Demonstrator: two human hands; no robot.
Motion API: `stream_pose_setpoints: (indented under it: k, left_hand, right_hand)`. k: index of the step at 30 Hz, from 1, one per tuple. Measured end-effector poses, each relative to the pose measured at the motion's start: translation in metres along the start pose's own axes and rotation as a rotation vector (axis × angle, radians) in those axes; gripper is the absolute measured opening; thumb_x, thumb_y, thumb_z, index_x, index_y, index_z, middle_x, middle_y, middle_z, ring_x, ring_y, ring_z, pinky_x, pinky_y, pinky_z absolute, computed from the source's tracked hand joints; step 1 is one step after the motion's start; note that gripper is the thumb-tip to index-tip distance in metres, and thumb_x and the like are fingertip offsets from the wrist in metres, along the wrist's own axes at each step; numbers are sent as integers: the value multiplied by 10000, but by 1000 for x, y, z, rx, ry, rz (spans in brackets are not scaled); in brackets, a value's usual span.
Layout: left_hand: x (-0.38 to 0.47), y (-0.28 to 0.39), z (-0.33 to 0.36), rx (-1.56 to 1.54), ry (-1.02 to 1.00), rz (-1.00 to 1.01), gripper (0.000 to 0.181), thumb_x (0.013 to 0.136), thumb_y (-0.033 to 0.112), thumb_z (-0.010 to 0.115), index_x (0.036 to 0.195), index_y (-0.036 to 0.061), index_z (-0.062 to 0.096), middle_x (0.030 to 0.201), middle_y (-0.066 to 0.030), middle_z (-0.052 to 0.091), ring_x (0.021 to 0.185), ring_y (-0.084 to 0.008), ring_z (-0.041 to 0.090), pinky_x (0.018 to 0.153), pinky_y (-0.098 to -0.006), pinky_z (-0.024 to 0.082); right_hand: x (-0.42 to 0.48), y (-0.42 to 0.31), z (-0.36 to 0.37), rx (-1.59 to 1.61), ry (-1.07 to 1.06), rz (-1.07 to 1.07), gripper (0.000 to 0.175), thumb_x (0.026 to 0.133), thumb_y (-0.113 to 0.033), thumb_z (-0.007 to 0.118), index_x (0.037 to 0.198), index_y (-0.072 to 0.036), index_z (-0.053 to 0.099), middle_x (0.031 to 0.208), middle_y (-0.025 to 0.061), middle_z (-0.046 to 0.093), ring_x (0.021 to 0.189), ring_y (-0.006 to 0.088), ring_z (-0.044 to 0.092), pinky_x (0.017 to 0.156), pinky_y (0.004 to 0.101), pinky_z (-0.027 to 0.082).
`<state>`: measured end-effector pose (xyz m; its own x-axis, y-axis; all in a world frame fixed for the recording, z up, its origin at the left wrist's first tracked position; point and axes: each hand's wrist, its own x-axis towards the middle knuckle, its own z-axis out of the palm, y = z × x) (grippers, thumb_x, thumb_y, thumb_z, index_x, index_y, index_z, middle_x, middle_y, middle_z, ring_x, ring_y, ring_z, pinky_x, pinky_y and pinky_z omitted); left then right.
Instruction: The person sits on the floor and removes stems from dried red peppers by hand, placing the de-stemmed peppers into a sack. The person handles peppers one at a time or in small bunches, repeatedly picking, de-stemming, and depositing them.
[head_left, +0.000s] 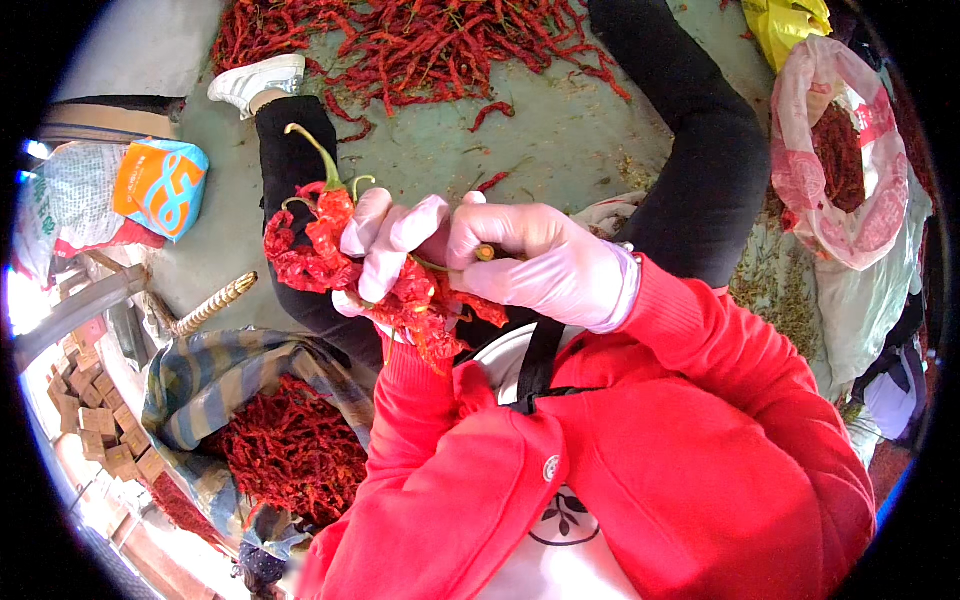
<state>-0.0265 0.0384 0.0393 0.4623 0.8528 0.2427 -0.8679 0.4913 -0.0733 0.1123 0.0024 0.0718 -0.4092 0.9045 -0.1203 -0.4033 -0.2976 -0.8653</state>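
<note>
In the head view, my left hand, in a thin whitish glove, is closed around a bunch of dried red chili peppers. Wrinkled pods hang out on both sides of the fingers, and long green stems curl up from the upper left of the bunch. My right hand, gloved the same way, touches the left fingers. Between its thumb and forefinger it pinches a chili stem, whose cut-looking round end faces up. The pod on that stem is partly hidden by the fingers.
A heap of dried red chilies covers the floor ahead. A striped sack of chilies stands at lower left. To the right is a pink-white plastic bag with its rim rolled open. An orange-blue packet and cartons are left.
</note>
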Motion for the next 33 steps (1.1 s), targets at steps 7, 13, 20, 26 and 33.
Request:
stream_pose_setpoints:
  k: [7, 13, 20, 26, 33]
  left_hand:
    - [-8, 6, -22, -49, -37, 28, 124, 827, 227, 556, 874, 178, 453, 675, 139, 575, 1067, -129, 451, 1053, -491, 100]
    - [2, 1, -11, 258, -74, -82, 245, 775, 194, 647, 974, 171, 507, 669, 116, 600, 1089, -130, 447, 1098, -521, 59]
    - [4, 0, 1, 25, -74, -30, 163, 907, 221, 432, 839, 150, 562, 651, 63, 649, 934, -75, 545, 977, -376, 283]
    - [-6, 26, 13, 65, 6, -74, 313, 929, 278, 336, 770, 127, 560, 667, 29, 644, 1133, -200, 439, 1004, -412, 205]
    - [-7, 27, 2, -86, -160, -5, 218, 920, 233, 373, 832, 108, 528, 679, -2, 628, 912, -153, 522, 766, -327, 335]
  right_hand:
    - [-1, 4, 5, -312, 148, -103, 78, 819, -50, 571, 825, -43, 494, 679, 51, 501, 650, 142, 515, 608, 292, 420]
    - [-3, -1, 9, -966, 211, -173, 89, 832, -63, 567, 892, -53, 502, 717, 134, 532, 650, 292, 549, 600, 324, 451]
    - [1, -17, -14, -247, -303, -174, 159, 935, -173, 516, 919, -18, 549, 822, 70, 572, 779, 174, 525, 751, 296, 413]
    - [-10, -38, -9, 269, -119, 242, 261, 855, -15, 439, 1100, -26, 528, 827, 25, 528, 600, 44, 389, 508, 184, 295]
    - [2, -17, 14, 199, -26, -58, 165, 853, -2, 474, 965, -30, 592, 795, -2, 496, 619, 40, 380, 544, 189, 303]
